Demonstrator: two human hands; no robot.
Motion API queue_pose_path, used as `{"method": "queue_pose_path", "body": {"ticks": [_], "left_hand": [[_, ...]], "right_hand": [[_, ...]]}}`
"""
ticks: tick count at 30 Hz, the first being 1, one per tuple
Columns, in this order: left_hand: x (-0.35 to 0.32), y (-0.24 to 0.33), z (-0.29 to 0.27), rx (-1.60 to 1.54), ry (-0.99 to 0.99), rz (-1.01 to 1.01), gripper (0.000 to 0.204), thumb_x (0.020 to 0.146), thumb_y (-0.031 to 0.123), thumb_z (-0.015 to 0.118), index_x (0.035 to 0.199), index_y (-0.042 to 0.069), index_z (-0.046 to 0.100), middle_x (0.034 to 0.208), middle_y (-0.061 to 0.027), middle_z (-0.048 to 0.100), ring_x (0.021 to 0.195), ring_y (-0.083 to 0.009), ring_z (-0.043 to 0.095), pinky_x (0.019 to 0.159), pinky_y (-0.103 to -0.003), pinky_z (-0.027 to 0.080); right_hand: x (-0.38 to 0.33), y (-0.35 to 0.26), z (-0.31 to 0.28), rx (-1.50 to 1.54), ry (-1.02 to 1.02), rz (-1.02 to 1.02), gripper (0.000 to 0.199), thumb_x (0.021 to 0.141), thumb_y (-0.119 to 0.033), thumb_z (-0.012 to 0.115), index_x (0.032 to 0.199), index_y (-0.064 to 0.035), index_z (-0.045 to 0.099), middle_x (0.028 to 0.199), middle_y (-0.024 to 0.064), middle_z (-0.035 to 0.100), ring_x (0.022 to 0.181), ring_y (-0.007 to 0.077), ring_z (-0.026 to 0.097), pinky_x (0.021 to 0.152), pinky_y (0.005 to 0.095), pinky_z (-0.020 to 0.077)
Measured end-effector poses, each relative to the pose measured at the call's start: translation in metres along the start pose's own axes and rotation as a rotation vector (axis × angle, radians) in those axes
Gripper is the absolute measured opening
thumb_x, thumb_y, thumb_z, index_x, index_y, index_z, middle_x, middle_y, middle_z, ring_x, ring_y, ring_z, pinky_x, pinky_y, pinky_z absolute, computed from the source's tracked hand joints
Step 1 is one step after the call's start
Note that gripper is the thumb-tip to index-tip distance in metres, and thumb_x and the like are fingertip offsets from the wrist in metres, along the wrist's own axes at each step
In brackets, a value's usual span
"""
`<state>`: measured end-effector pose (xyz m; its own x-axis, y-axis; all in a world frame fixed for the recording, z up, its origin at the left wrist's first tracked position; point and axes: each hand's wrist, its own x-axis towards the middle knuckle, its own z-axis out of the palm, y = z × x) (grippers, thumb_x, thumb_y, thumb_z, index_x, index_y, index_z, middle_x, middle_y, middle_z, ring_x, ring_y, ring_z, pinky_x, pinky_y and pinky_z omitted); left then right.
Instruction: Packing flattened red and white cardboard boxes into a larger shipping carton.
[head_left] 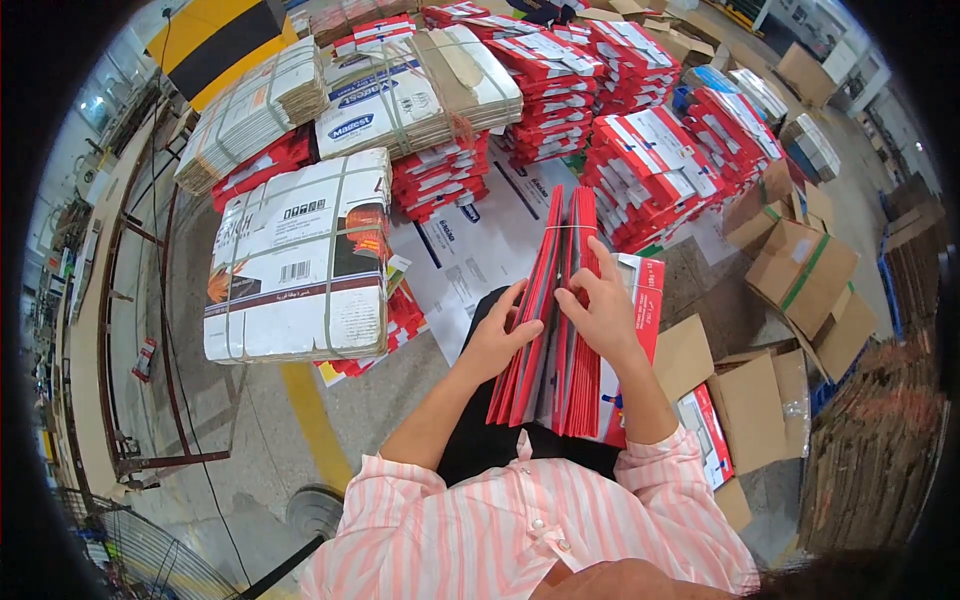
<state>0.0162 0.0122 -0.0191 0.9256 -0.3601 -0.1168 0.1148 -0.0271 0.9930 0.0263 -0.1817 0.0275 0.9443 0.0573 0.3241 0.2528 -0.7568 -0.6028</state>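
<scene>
Over my lap stands a bundle of flat red folded cartons (pixel 530 385), seen edge-on, with a thin pale band around its upper end. A gap down its middle splits it into two halves. My left hand (pixel 497 340) holds the left half, its thumb over the front edges and its fingers behind. My right hand (pixel 600 310) grips the right half, with the thumb at the gap and one finger pointing up beside the band. Behind my right forearm, a red and white carton (pixel 642 290) lies flat against the bundle's right side.
Ahead, stacks of red and white folded cartons (pixel 650 170) stand on white printed sheets (pixel 480 250). Left of them are strapped bundles of white cardboard (pixel 300 260). Open brown boxes (pixel 800 270) and stacked brown cardboard (pixel 870 450) lie at right; a metal frame (pixel 165 465) stands at left.
</scene>
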Motion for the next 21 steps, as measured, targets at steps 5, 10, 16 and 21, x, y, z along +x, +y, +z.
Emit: {"method": "queue_pose_path", "body": {"ticks": [5, 10, 16, 21], "left_hand": [[0.003, -0.006, 0.0, 0.023, -0.015, 0.059, 0.075, 0.085, 0.026, 0.07, 0.146, 0.006, 0.031, 0.103, -0.0093, 0.056, 0.091, -0.0145, 0.057, 0.081, -0.028, 0.048], [0.0, 0.01, 0.005, 0.007, -0.041, 0.045, 0.08, 0.083, 0.027, 0.073, 0.146, 0.003, 0.03, 0.104, -0.0099, 0.057, 0.094, -0.0149, 0.057, 0.083, -0.028, 0.047], [0.005, -0.006, 0.0, -0.014, -0.003, 0.062, 0.084, 0.08, 0.029, 0.075, 0.145, 0.002, 0.031, 0.109, -0.0111, 0.058, 0.097, -0.0155, 0.056, 0.085, -0.028, 0.047], [0.003, -0.002, 0.002, -0.089, 0.008, 0.011, 0.082, 0.08, 0.03, 0.075, 0.145, 0.002, 0.032, 0.11, -0.0112, 0.058, 0.098, -0.016, 0.056, 0.086, -0.029, 0.047]], "right_hand": [[-0.001, -0.001, -0.003, 0.01, -0.048, 0.107, 0.025, 0.078, -0.029, 0.067, 0.075, -0.0052, 0.059, 0.145, 0.0179, 0.038, 0.108, 0.0369, 0.055, 0.079, 0.0442, 0.0493], [0.001, -0.01, -0.005, 0.011, -0.038, 0.132, 0.026, 0.076, -0.029, 0.069, 0.073, -0.0056, 0.058, 0.144, 0.0177, 0.039, 0.108, 0.036, 0.056, 0.079, 0.0441, 0.0488], [0.003, -0.008, -0.003, 0.05, -0.007, 0.107, 0.018, 0.077, -0.022, 0.068, 0.078, -0.006, 0.06, 0.142, 0.0192, 0.041, 0.113, 0.038, 0.053, 0.082, 0.0441, 0.0485], [0.0, 0.002, 0.001, -0.027, -0.006, -0.003, 0.021, 0.076, -0.016, 0.065, 0.095, -0.0092, 0.059, 0.142, 0.0196, 0.04, 0.116, 0.0394, 0.051, 0.087, 0.0451, 0.0476]]}}
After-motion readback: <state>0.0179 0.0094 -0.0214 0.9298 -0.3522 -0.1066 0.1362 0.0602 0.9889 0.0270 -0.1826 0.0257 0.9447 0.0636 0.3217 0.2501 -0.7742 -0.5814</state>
